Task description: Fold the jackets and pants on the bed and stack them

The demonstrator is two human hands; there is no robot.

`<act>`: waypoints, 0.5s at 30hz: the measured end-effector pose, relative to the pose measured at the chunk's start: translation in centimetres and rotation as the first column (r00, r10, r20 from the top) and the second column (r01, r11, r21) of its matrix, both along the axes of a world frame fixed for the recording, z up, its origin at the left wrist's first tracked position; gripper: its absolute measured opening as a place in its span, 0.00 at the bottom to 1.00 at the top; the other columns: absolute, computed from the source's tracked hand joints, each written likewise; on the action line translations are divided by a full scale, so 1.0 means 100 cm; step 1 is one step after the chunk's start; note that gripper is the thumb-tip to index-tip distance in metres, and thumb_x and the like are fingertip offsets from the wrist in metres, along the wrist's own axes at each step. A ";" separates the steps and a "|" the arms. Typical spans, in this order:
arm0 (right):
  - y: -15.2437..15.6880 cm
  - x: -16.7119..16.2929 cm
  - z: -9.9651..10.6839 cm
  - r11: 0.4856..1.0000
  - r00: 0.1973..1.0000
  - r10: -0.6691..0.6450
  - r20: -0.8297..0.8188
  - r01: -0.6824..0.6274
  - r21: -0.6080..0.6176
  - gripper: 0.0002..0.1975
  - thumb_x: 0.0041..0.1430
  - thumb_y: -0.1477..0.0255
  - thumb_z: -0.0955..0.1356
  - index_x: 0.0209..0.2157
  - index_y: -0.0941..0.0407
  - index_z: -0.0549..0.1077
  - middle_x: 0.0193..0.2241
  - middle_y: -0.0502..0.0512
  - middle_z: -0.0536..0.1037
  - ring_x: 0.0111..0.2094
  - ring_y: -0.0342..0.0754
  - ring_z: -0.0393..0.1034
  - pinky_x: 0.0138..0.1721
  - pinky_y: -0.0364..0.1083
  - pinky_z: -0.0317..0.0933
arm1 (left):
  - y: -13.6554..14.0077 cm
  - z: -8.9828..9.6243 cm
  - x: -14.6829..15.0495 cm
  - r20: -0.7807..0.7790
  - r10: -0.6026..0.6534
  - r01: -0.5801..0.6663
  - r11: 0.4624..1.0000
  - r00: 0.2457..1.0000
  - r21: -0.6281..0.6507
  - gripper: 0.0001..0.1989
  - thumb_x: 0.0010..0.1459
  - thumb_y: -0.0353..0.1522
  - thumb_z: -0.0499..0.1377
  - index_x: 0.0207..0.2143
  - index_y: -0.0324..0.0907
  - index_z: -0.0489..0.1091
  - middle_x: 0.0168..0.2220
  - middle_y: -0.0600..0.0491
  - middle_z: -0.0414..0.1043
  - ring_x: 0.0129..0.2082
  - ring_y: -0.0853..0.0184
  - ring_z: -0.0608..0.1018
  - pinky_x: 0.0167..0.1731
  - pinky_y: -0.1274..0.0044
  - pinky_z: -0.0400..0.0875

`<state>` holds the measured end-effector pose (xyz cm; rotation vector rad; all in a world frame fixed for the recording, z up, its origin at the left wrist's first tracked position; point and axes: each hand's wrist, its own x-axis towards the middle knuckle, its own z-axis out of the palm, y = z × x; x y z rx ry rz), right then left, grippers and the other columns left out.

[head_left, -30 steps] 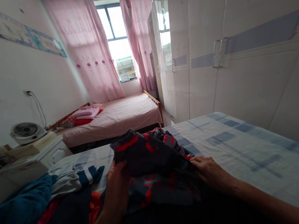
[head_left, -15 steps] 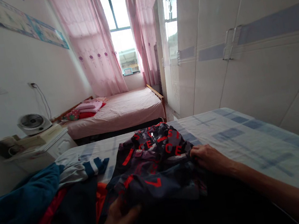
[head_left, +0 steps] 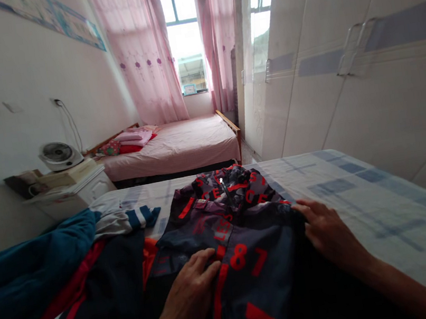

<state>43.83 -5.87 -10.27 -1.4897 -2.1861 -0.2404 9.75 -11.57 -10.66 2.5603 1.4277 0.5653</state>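
A dark jacket (head_left: 266, 245) with red letters, the number 87 and red stripes lies spread on the bed in front of me. Its patterned collar, with a zip pull near the top, points away from me. My left hand (head_left: 190, 291) rests on the jacket's front beside the red stripe, fingers stretched out and lying on the cloth. At the jacket's right shoulder, my right hand (head_left: 327, 230) has its fingers curled on the edge of the fabric; its thumb is hidden. The lower part of the jacket sinks into dark shadow.
Other clothes, a teal garment (head_left: 45, 243) and a navy one with red trim (head_left: 111, 281), lie to the left. The bed's checked sheet (head_left: 367, 200) extends to the right. Beyond are a fan (head_left: 59, 154), a pink bed (head_left: 190, 144) and a white wardrobe (head_left: 382, 113).
The jacket's front, bunched up before, is now laid out flatter with the number showing. My left hand has moved right and up onto it. My right hand stays at the shoulder. The view shifted slightly.
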 end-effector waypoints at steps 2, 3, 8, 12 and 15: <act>-0.028 -0.016 0.012 0.974 0.974 0.227 0.020 -0.226 -0.028 0.22 0.55 0.79 0.61 0.51 0.54 0.65 0.53 0.58 0.68 0.54 0.53 0.60 0.52 0.54 0.57 | 0.002 0.010 0.008 -0.024 -0.036 0.035 0.998 0.999 -0.051 0.16 0.56 0.27 0.56 0.46 0.47 0.71 0.48 0.49 0.70 0.48 0.60 0.71 0.48 0.68 0.69; -0.042 -0.026 0.018 0.927 0.928 0.371 0.043 -0.367 -0.072 0.22 0.55 0.77 0.62 0.53 0.53 0.64 0.53 0.56 0.68 0.54 0.52 0.60 0.53 0.52 0.56 | 0.002 0.016 0.013 -0.015 -0.044 0.043 0.995 0.999 -0.087 0.12 0.56 0.30 0.57 0.44 0.48 0.72 0.44 0.51 0.72 0.44 0.61 0.72 0.46 0.70 0.69; -0.082 -0.074 0.017 0.757 0.740 0.651 0.168 -0.649 -0.072 0.28 0.57 0.78 0.63 0.60 0.57 0.56 0.55 0.58 0.68 0.54 0.51 0.62 0.53 0.50 0.57 | 0.000 0.033 0.041 0.317 -0.053 0.167 0.923 0.947 -0.347 0.15 0.63 0.36 0.48 0.37 0.43 0.74 0.36 0.52 0.72 0.35 0.67 0.72 0.41 0.77 0.69; -0.075 -0.089 0.006 0.882 0.893 0.450 -0.028 -0.449 -0.144 0.15 0.57 0.76 0.63 0.47 0.61 0.67 0.41 0.62 0.75 0.41 0.53 0.70 0.43 0.52 0.63 | -0.001 0.041 0.057 0.623 -0.069 0.387 0.834 0.779 -0.392 0.17 0.65 0.33 0.44 0.46 0.40 0.70 0.41 0.51 0.72 0.39 0.67 0.72 0.47 0.76 0.66; -0.070 -0.088 0.013 0.878 0.912 0.366 -0.184 -0.404 -0.256 0.08 0.60 0.77 0.59 0.35 0.57 0.68 0.34 0.57 0.75 0.37 0.50 0.70 0.41 0.51 0.63 | 0.003 0.040 0.062 0.620 -0.131 0.416 0.843 0.774 -0.342 0.15 0.63 0.30 0.47 0.46 0.39 0.70 0.44 0.50 0.71 0.40 0.67 0.73 0.47 0.76 0.66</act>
